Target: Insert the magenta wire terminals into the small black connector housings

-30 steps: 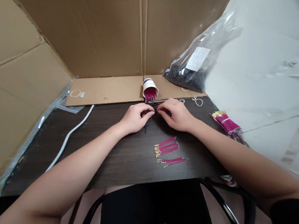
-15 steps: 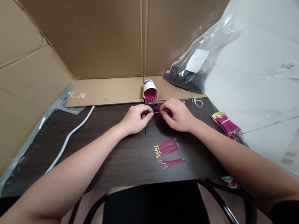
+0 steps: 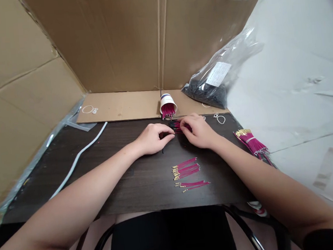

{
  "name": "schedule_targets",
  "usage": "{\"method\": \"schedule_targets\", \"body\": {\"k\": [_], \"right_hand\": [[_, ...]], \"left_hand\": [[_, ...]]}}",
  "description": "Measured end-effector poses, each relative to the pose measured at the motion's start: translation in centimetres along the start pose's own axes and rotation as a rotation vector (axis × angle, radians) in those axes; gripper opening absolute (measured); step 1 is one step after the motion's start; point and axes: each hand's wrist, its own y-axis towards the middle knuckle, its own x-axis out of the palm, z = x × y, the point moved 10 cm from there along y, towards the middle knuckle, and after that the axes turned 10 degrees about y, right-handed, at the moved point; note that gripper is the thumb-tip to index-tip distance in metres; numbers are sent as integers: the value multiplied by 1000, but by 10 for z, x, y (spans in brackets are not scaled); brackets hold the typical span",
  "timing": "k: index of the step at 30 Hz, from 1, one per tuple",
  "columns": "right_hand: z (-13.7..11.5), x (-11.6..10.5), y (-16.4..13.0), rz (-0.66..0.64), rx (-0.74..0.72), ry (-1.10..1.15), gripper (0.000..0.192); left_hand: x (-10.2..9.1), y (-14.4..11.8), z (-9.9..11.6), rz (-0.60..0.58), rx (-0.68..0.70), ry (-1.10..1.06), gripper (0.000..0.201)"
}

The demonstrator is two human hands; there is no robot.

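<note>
1. Left hand (image 3: 151,138): resting on the table (image 3: 112,176) at mid-far centre, fingers curled, thumb and forefinger pinched at the left end of a small cluster of magenta wires (image 3: 178,126); whether it grips a single wire or a dark fitting cannot be told.
2. Right hand (image 3: 199,131): just right of the left, fingers bent over the same cluster and pressing it against the table; it holds the wires' right end.
3. Step in hand, as a judgement: the wires appear to be gathered or sorted one at a time between the two hands, at the far middle of the table just near the tipped paper cup (image 3: 167,103).
4. The next move would seem to call for a fine pinch and steady alignment of the thin ends, since the wires lie close together.
5. Loose finished wires (image 3: 187,168): two small groups with gold tips, near side of the hands, apart from them.
6. Tied bundle (image 3: 251,141): at the right edge of the table.
7. Surface: dark wood-grain table; a white cord (image 3: 79,158) runs along its left part; rubber bands (image 3: 220,118) lie far right.
8. Room: cardboard sheets (image 3: 118,39) wall the far and left sides; a clear bag of dark parts (image 3: 213,82) leans far right.
</note>
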Motion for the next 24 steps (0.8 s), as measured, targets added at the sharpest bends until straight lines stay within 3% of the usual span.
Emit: {"method": "schedule_targets", "body": {"k": [13,24], "right_hand": [[4,-1,2,5,4,77,10],[-6,1,4,-30,-18,141,14]], "left_hand": [[18,-5,6,-193,81,56,26],[18,-5,2,-206,45,82,32]]}}
